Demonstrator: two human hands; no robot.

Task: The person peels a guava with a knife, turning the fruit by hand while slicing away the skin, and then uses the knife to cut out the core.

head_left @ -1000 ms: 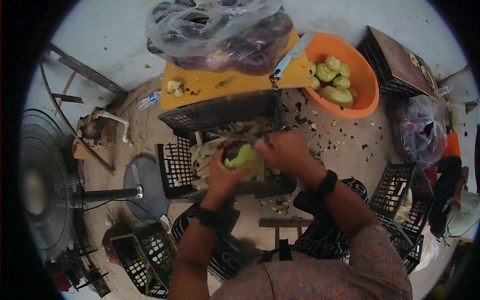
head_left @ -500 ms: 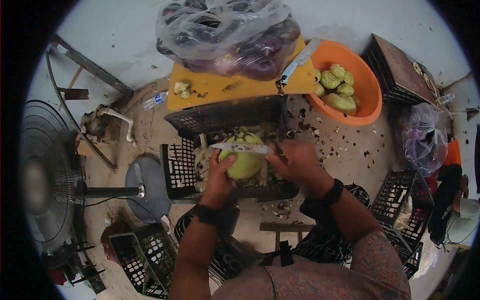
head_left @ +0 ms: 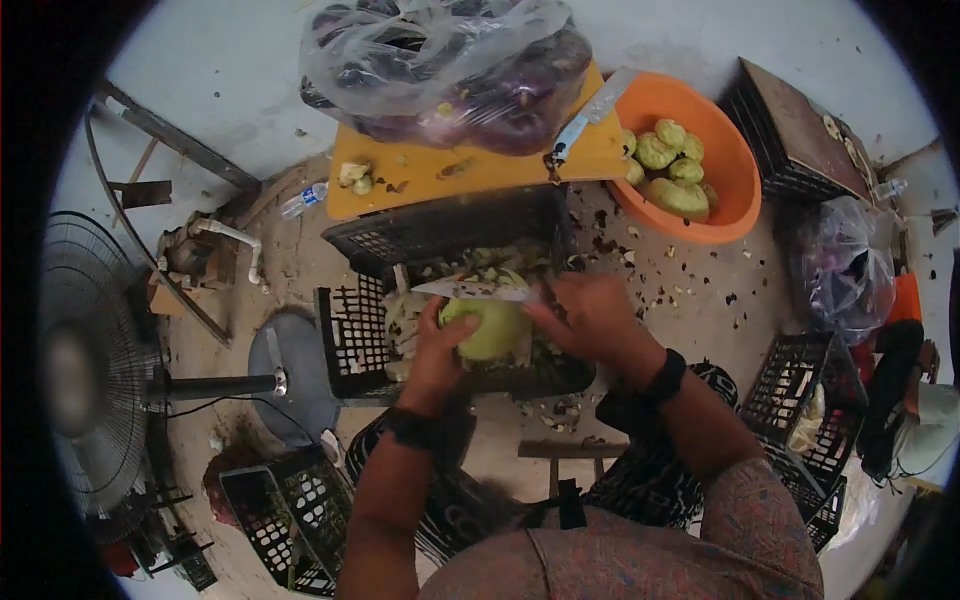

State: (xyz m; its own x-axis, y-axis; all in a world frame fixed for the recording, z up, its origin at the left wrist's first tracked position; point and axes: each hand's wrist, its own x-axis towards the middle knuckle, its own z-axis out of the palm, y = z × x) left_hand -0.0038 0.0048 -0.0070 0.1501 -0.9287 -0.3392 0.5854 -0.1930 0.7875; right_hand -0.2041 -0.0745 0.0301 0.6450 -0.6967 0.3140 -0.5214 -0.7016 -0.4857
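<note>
My left hand (head_left: 440,350) is closed round the side of a large round pale green vegetable (head_left: 494,335), its thumb lying across the front. In my right hand (head_left: 590,322) is a kitchen knife (head_left: 475,291), its flat blade pointing left along the vegetable's upper side. A thin strip of peel seems to stand up behind the blade. Both hands are over a black plastic crate (head_left: 350,330) that holds peelings and scraps. The knife's handle is hidden in my fingers.
Beyond the crate, a yellow board (head_left: 430,185) carries a plastic bag of eggplants (head_left: 450,90) and a cleaver (head_left: 595,112). An orange basin (head_left: 738,200) holds several pale green vegetables (head_left: 680,195). A fan (head_left: 90,370) stands left; black crates (head_left: 800,390) stand right. Scraps litter the floor.
The knife blade has moved up across the vegetable to its far edge, and a peel strip shows behind it. The vegetable looks tilted slightly. The whole view has shifted a little.
</note>
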